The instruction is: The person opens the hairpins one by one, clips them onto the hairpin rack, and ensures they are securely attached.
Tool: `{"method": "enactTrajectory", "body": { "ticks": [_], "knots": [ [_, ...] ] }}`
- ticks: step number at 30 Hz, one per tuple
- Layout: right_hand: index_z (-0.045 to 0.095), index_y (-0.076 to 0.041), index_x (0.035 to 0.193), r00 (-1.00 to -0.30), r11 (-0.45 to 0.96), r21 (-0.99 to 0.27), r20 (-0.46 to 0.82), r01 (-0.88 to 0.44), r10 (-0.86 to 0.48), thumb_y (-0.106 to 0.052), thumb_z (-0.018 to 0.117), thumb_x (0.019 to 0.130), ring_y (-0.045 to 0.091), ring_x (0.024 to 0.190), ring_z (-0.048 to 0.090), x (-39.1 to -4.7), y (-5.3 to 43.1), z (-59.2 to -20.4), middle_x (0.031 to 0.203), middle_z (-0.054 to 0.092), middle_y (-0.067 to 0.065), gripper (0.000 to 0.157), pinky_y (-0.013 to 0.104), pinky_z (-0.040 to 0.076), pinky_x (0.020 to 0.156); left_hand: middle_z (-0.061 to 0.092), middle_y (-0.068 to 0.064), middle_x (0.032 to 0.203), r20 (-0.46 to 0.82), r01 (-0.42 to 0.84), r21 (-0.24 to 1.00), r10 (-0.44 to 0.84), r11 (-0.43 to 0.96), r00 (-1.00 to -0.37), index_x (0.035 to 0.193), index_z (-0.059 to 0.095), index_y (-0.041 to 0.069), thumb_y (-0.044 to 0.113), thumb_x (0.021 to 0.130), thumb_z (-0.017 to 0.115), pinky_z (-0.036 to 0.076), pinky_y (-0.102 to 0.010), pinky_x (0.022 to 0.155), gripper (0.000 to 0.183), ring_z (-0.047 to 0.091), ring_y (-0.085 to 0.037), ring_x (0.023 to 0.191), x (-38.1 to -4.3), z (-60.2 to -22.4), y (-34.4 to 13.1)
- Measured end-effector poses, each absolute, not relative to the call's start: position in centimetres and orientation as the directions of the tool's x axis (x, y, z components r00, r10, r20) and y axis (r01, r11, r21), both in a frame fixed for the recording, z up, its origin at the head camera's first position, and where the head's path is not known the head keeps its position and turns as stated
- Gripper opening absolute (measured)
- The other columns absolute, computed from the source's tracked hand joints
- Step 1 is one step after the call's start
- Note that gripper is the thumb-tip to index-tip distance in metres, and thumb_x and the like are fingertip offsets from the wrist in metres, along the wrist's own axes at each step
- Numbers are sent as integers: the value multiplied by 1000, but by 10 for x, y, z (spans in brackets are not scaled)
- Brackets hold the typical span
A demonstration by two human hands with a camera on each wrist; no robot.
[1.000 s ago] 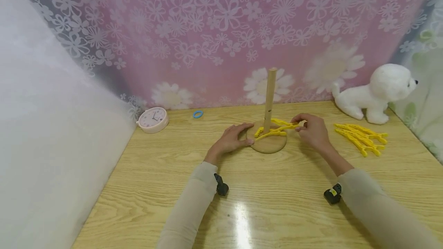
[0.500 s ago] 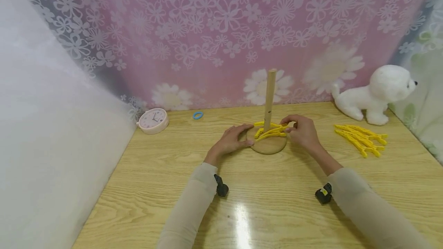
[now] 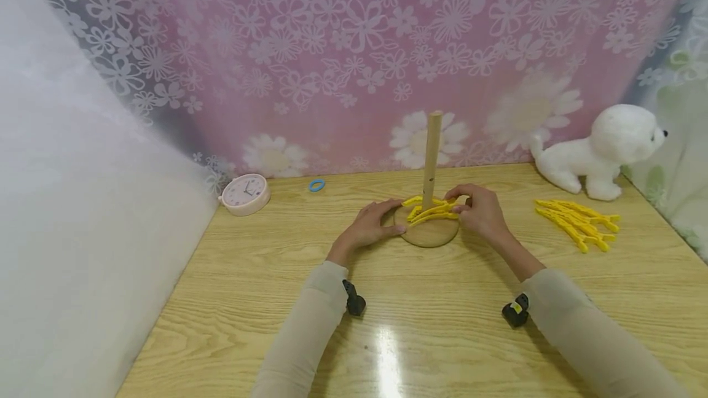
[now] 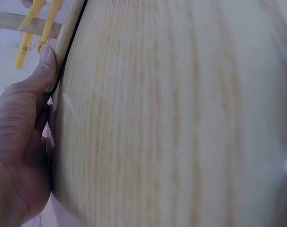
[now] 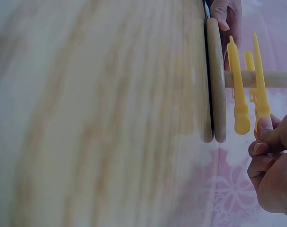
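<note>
A wooden stand has a round base (image 3: 431, 239) and an upright post (image 3: 433, 152). At the base's left rim, my left hand (image 3: 366, 227) holds the edge, thumb in front and fingers behind. My right hand (image 3: 482, 214), to the right of the post, pinches the handle end of a yellow hair clip (image 5: 260, 94). The two arms of that clip lie on either side of the post. Below it, nearer the base, another yellow clip (image 5: 238, 94) sits across the post. Whether the held clip's arms press on the post, I cannot tell.
Several more yellow clips (image 3: 578, 221) lie in a bunch on the wooden table (image 3: 453, 324) to the right. Behind them stands a white plush dog (image 3: 603, 146). A pink clock (image 3: 246, 193) and a small blue ring (image 3: 316, 185) are at the back left.
My right hand has moved left, bringing the pinched clip further around the post, and has slowed over the last half second. The left hand stays on the base's rim.
</note>
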State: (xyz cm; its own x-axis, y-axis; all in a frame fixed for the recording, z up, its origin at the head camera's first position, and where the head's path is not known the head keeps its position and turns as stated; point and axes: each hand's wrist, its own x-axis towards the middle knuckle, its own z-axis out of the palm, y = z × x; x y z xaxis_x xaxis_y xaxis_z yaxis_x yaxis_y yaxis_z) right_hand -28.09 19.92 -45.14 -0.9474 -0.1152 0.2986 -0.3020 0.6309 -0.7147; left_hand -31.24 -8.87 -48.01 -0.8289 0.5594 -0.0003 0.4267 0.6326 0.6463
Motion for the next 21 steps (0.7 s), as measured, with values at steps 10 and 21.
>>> {"method": "enactTrajectory", "body": {
  "ticks": [10, 21],
  "knots": [
    [75, -5, 108, -949, 628, -717, 286, -302, -131, 15, 63, 91, 9, 46, 29, -280, 200, -450, 110, 71, 19, 30, 24, 27, 43, 36, 6, 167, 17, 451, 643, 577, 619, -816, 163, 37, 31, 49, 100, 67, 4, -40, 131, 72, 23, -14, 158, -313, -482, -89],
    [74, -6, 113, -947, 614, -722, 269, -319, -175, 15, 64, 92, 9, 47, 28, -276, 202, -451, 119, 68, 20, 31, 23, 28, 44, 36, 5, 167, 18, 454, 634, 575, 626, -818, 163, 38, 27, 47, 100, 67, 5, -39, 131, 72, 22, -14, 158, -312, -481, -88]
  ]
}}
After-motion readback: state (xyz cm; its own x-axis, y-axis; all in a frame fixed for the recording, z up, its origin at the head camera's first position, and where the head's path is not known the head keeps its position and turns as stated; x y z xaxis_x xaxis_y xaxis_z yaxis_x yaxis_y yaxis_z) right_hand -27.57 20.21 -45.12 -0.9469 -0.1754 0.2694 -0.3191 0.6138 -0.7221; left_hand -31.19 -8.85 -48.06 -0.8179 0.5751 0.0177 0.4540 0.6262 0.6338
